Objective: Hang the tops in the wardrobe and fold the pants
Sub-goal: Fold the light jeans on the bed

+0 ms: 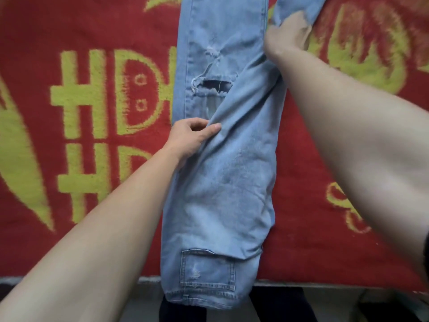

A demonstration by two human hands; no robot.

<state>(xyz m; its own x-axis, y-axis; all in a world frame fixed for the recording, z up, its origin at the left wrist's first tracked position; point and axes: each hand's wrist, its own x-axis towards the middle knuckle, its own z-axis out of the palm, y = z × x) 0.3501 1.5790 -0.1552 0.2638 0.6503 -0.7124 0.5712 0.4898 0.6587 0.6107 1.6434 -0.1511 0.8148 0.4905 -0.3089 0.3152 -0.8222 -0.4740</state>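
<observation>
Left hand (190,138) at jeans (220,182) edge

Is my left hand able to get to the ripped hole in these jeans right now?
Probably yes. The left hand pinches a fold of the jeans close to the ripped hole, and nothing lies between them, though it must release its grip first.

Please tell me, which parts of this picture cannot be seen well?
All in the head view:
1. jeans: the leg ends are cut off by the top edge.
2. right hand: blurred; its fingers are partly hidden by the denim.
3. blanket: its letters are partly covered by the jeans.
</observation>
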